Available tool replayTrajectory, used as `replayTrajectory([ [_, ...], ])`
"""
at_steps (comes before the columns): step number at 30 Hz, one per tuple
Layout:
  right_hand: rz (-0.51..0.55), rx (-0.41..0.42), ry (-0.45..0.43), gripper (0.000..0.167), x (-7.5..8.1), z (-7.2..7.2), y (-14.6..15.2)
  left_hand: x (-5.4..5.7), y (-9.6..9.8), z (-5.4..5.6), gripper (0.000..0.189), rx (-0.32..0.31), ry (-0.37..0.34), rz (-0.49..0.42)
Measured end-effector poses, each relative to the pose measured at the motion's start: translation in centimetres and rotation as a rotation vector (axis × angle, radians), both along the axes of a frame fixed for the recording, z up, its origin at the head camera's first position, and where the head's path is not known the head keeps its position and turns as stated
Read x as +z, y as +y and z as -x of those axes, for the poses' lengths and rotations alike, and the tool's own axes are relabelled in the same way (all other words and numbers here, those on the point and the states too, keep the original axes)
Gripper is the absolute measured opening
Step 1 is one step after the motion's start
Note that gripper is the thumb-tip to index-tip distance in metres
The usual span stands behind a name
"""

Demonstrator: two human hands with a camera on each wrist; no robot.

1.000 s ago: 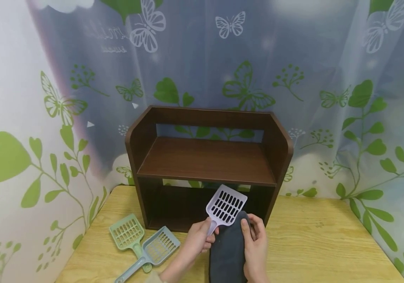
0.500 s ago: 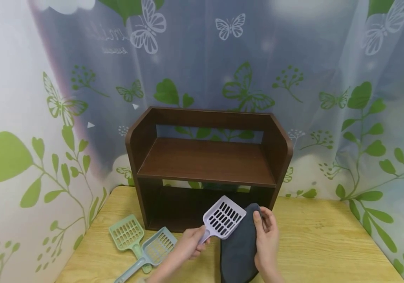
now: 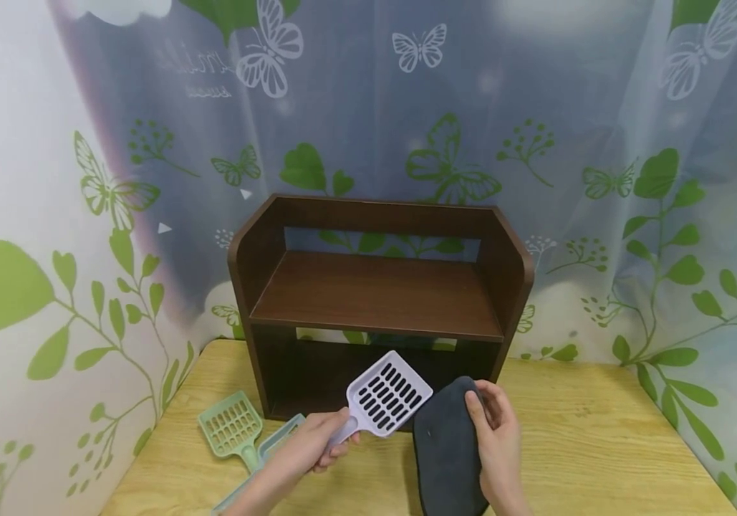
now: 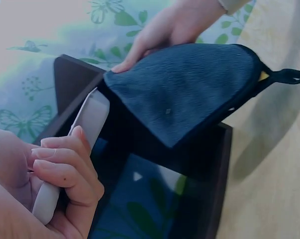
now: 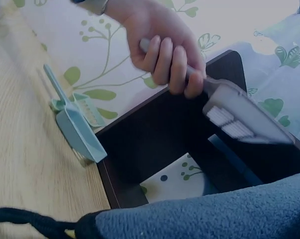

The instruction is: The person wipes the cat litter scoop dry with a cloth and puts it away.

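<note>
My left hand (image 3: 306,441) grips the handle of a lilac slotted litter scoop (image 3: 390,394), its head tilted up in front of the shelf's lower opening. The left wrist view shows the fingers (image 4: 65,164) curled round that handle. To the right, my right hand (image 3: 500,444) pinches the upper right edge of a folded dark blue-grey towel (image 3: 448,448), thumb on its face. This towel hangs over the table front, with a black hanging loop (image 4: 289,76) at one corner. In the head view, scoop and towel lie side by side, a narrow gap between them.
A dark brown two-tier shelf (image 3: 374,294) stands at the back of the wooden table (image 3: 574,430). At the left lie a green slotted scoop (image 3: 231,423) and a pale blue one (image 5: 77,129) crossing it, partly behind my left arm. A patterned curtain (image 3: 368,107) hangs behind.
My left hand has drawn the lilac scoop leftward, off its overlap with the towel. The right hand has moved right with the towel. My left arm covers more of the blue scoop.
</note>
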State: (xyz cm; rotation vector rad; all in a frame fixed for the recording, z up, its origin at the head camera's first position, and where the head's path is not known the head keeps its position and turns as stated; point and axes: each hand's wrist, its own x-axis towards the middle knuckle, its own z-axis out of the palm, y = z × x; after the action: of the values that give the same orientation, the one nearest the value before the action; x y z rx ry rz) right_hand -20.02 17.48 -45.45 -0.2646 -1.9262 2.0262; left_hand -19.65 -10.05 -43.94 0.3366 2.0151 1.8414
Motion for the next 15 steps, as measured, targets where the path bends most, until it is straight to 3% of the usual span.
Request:
replayTrajectory([
  [8, -0.04, 0.054, 0.061, 0.032, 0.6, -0.6, 0.4, 3.2, -2.1, -0.2, 0.049, 0.007, 0.042, 0.05],
  [15, -0.052, 0.061, 0.093, 0.03, 1.1, -0.6, 0.7, 6.4, -3.7, 0.6, 0.05, 0.082, 0.083, 0.032],
])
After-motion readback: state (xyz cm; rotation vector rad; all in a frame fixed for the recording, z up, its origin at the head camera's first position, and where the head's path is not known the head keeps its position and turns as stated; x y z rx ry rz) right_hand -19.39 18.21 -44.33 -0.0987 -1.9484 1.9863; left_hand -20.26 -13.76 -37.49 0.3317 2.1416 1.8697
